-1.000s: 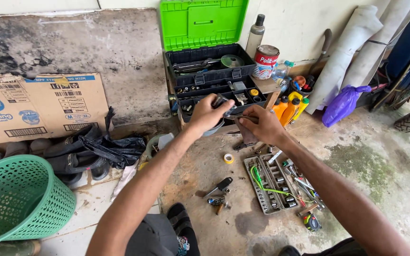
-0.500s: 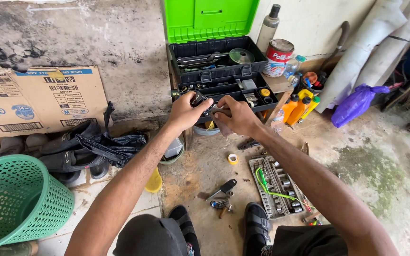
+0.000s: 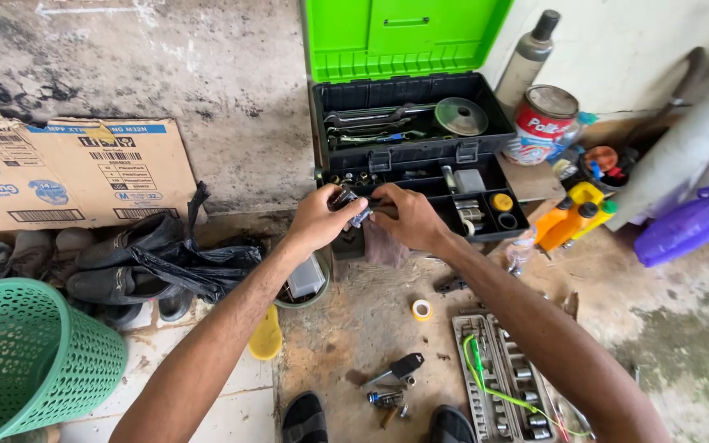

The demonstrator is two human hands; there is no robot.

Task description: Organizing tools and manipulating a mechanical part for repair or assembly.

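My left hand (image 3: 319, 220) and my right hand (image 3: 406, 215) meet in front of an open black toolbox (image 3: 420, 94) with a raised green lid (image 3: 400, 34). Together they grip a small dark metal part (image 3: 353, 208) with a shiny end, held just above the toolbox's front organizer tray (image 3: 486, 209). The fingers hide most of the part. Wrenches and a round metal disc (image 3: 461, 116) lie in the box's upper compartment. Small fittings and a yellow round piece (image 3: 501, 201) sit in the tray's cells.
A socket set tray (image 3: 506, 381) with a green cable lies on the floor at lower right. A tape roll (image 3: 422, 309), loose metal parts (image 3: 389, 385), a green laundry basket (image 3: 22, 361), a cardboard box (image 3: 67, 168), shoes (image 3: 116, 262), a paint can (image 3: 542, 125), orange bottles (image 3: 569, 217) surround me.
The view has shifted closer to the toolbox. Both hands stay together on the small part, now lower and more central in front of the tray.
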